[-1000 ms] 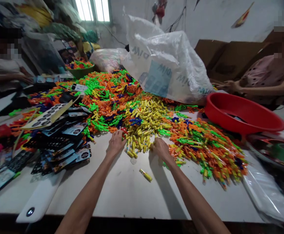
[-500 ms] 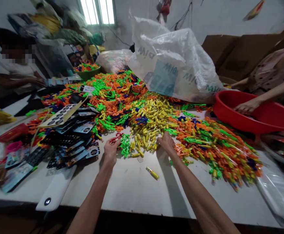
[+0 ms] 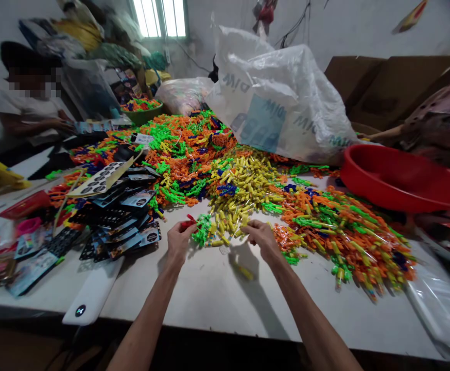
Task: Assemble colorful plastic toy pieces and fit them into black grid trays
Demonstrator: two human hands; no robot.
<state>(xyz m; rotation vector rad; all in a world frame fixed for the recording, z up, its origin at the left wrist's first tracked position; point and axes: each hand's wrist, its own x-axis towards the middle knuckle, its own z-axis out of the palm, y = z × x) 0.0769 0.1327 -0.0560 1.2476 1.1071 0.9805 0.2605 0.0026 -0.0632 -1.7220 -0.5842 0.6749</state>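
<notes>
My left hand [image 3: 179, 241] is closed on a red plastic piece [image 3: 188, 222] in front of the heap. Right beside its fingertips is a clump of green plastic pieces [image 3: 202, 230]; whether the hand also grips these I cannot tell. My right hand [image 3: 262, 239] is pinched at the near edge of a pile of small yellow tubes [image 3: 244, 180], and what lies between its fingertips is too small to make out. One yellow tube [image 3: 245, 271] lies alone on the white table [image 3: 205, 299], between my forearms.
Black printed packets [image 3: 132, 221] and a white device [image 3: 93, 296] stand to the left. Wrapped orange, green and yellow pieces [image 3: 348, 232] spread at right, beside a red basin [image 3: 387, 190]. A big plastic sack [image 3: 282, 98] rises behind. Two co-workers sit at the sides.
My right hand has drawn back from the yellow pile, toward me and slightly left. My left hand stays near the green clump. The right co-worker's hand has left the red basin.
</notes>
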